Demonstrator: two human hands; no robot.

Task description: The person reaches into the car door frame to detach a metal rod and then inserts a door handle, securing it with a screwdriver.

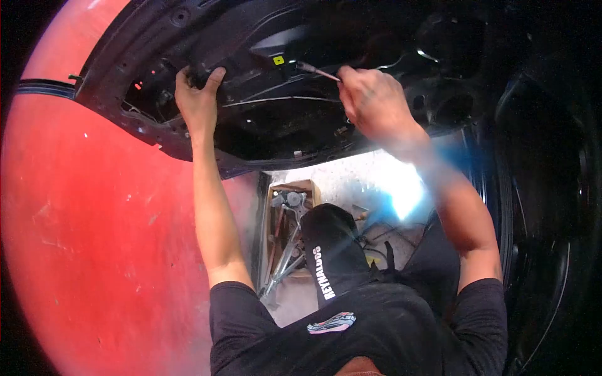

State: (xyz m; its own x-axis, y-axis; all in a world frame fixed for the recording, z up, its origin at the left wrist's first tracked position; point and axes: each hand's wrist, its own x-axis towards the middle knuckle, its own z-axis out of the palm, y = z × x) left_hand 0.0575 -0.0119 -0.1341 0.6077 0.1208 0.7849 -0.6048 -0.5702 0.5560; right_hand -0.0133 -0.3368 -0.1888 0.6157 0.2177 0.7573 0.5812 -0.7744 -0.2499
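A black car door shell [276, 125] with cutouts spans the top of the view. My left hand [199, 100] is at its left part, thumb against the metal and fingers curled in at the edge of an opening, partly hidden. In my right hand [376, 100], fingers wrap round a slim hand tool [321, 71] with a metal shaft; its handle is hidden in the palm. The tool's tip points left at the panel, just right of a small yellow clip [278, 61]. A thin metal rod [282, 98] runs across the door below the tool.
On the floor below, a cardboard box [310, 186] holds a window regulator [291, 232] with metal arms. A red body panel [106, 219] fills the left side, dark car bodywork [552, 188] the right. A bright light [404, 194] glares beneath my right forearm.
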